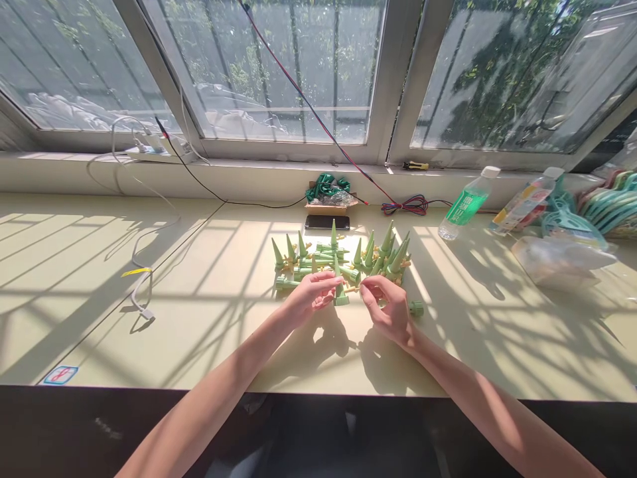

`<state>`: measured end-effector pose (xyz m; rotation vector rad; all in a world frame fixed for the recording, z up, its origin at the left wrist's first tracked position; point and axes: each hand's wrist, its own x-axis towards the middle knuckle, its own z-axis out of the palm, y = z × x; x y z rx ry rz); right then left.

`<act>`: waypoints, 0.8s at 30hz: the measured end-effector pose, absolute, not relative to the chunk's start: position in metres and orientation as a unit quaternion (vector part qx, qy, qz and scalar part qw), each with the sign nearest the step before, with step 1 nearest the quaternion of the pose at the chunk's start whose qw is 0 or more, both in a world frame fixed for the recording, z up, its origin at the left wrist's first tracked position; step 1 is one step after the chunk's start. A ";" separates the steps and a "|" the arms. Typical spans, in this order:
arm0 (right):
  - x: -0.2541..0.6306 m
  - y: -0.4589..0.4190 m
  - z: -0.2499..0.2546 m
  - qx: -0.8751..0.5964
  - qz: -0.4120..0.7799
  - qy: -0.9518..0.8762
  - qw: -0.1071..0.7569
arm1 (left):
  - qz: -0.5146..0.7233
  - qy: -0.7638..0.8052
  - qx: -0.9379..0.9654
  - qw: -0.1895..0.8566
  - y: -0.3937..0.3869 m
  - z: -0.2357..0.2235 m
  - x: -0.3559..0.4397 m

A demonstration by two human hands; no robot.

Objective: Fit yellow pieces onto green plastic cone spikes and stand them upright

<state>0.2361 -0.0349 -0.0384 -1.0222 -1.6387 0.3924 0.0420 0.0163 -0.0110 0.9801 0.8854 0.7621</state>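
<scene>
My left hand (pixel 318 291) is closed, its fingertips pinching a green cone-shaped piece (pixel 340 292) with a wider base, held point up. From the right, my right hand (pixel 389 307) pinches a small yellowish peg (pixel 352 289), whose far end lies close to the cone's side; whether the two touch I cannot tell. Just behind both hands is a group of similar green cones (pixel 385 245), several upright with yellowish bits around their bases. Other green pieces (pixel 326 255) lie on their sides among them. One more green piece (pixel 416 308) shows beside my right wrist.
Behind the cones lie a dark phone (pixel 327 222) and a small box (pixel 328 199) of green material. A coiled cable (pixel 405 204), a green-labelled bottle (pixel 468 204) and plastic bags (pixel 562 259) sit to the right. A white cable (pixel 144 312) trails on the left.
</scene>
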 end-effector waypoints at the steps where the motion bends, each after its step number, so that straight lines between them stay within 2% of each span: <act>1: 0.236 -0.035 -0.038 -0.431 0.169 -0.695 0.550 | 0.346 0.403 0.441 0.724 0.016 -0.010 0.042; 24: 0.235 -0.035 -0.035 -0.419 0.201 -0.714 0.523 | 0.343 0.388 0.433 0.738 0.015 -0.009 0.042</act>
